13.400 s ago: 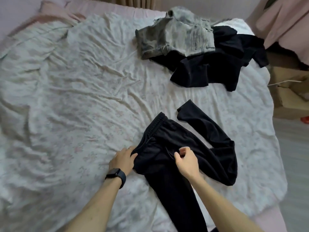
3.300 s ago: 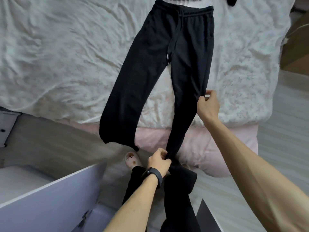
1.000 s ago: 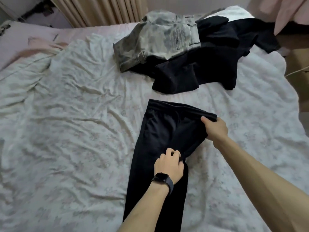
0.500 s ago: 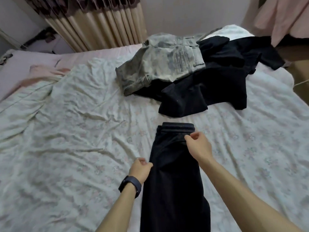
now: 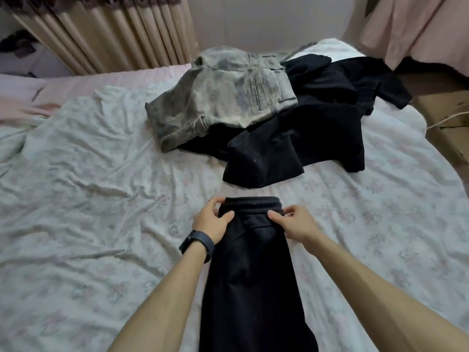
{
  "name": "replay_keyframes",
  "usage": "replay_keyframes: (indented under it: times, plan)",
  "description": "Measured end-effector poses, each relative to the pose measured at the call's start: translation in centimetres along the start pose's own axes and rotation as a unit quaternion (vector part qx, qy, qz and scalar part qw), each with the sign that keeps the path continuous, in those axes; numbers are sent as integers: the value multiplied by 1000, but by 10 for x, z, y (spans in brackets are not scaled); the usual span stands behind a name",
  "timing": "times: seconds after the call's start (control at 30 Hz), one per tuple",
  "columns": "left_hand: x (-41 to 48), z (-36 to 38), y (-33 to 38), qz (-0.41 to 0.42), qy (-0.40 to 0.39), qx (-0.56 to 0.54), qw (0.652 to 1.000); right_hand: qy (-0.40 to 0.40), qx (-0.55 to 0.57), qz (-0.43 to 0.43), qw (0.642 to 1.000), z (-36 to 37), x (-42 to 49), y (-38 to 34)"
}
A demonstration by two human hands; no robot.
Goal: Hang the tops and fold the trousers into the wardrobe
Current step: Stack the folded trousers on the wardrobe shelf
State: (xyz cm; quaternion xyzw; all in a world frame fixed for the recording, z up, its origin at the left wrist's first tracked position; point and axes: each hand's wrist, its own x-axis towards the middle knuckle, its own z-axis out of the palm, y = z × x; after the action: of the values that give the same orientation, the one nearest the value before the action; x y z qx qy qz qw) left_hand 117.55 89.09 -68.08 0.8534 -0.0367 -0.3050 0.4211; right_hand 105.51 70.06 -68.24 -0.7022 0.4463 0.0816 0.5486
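Trousers: leg ends cut off below; left hand, right hand pinch waistband.

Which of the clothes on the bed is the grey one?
The faded grey jeans at the far side, lying on top of the black pile. The trousers nearest you are black as well.

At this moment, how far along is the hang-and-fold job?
Done: the black trousers lie halved lengthwise on the bed. In hand: left hand and right hand pinch the waistband ends. Left: folding them shorter, then the grey jeans and black garments heaped behind.
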Motion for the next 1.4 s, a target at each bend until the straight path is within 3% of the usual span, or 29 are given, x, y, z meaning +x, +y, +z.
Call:
replay_keyframes:
  times: [0.1, 0.2, 0.33, 0.53, 0.73, 0.8, 0.97, 1.13, 1.23, 1.4]
  plan:
    - [14, -16, 12, 34, 65, -64, 995, 97, -4, -102, 990, 0, 7, -29]
    - [26, -27, 11, 35, 99, -51, 993, 105, -30, -186, 977, 14, 13, -53]
    - [19, -23, -11, 1, 91, 68, 994, 80, -104, -134, 982, 35, 12, -34]
    - [-58, 9, -49, 33, 98, 87, 991, 103, -48, -133, 985, 48, -72, 46]
    - [-195, 32, -117, -20, 117, 84, 989, 120, -212, -137, 960, 56, -205, 146]
    - [-249, 35, -147, -23, 99, 128, 987, 93, -236, -119, 960, 59, -252, 178]
    - [-375, 43, -208, -77, 56, 161, 982, -13, -158, -1, 987, 64, -345, 245]
    - [-461, 49, -257, -208, 59, 40, 975, -71, -115, 64, 989, 69, -397, 291]
    - [-498, 43, -288, -295, 13, -6, 955, -139, -65, 112, 982, 67, -411, 309]
    - [-536, 39, -318, -300, -54, 6, 952, -225, -33, 122, 966, 66, -416, 336]
